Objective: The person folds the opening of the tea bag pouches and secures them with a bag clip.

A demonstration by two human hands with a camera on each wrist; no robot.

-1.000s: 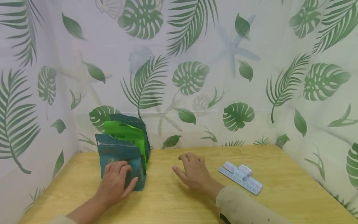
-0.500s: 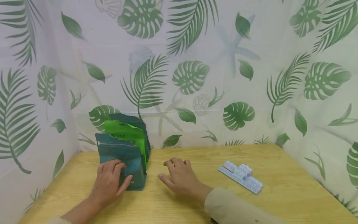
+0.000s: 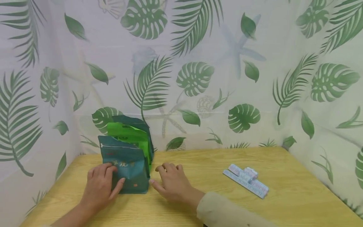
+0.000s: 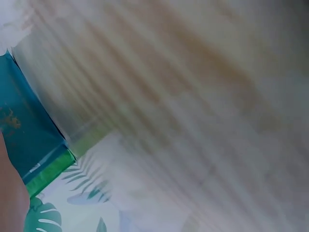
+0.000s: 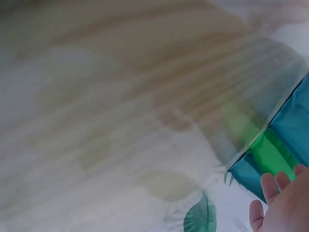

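Three stand-up pouches are lined up one behind another on the left of the table. The front one is a teal pouch [image 3: 129, 171] with gold lettering, then comes a bright green pouch [image 3: 129, 134], and a dark teal pouch [image 3: 147, 124] is mostly hidden at the back. My left hand [image 3: 99, 183] lies at the front pouch's lower left, fingers relaxed and overlapping its face; whether they touch it I cannot tell. Just right of the pouches is my right hand [image 3: 173, 184], its fingers loosely bent and holding nothing. Its thumb is close to the front pouch's right edge.
Two long pale-blue and pink patterned clips [image 3: 246, 179] lie together on the right part of the wood-grain table [image 3: 283, 208]. A leaf-printed cloth [image 3: 198, 41] hangs behind and on both sides.
My right hand has moved left, from mid-table to beside the pouches. The left hand has slid left and down across the front pouch, uncovering more lettering. Pouches and clips stay put.
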